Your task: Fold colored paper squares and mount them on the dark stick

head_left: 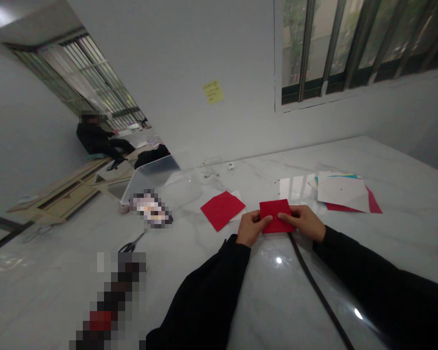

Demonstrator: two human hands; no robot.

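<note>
Between my two hands is a folded square of red paper (276, 208), raised a little toward me over the marble-patterned table. My left hand (251, 227) pinches its left edge, thumb on the front face and fingers behind. On the right edge, my right hand (306, 221) grips it the same way, its thumb near the paper's middle. Another red paper (222, 210), with creases meeting at its centre, lies just left of my hands, partly over a white sheet (238, 198).
Right of my hands lies a stack of coloured and white paper (341, 189). Scissors (131, 244) rest at left, near a clear plastic bin (156, 175). A small white charger (230, 166) and cable sit by the wall. A person (95, 136) sits far left. A dark strap (317, 289) hangs in front.
</note>
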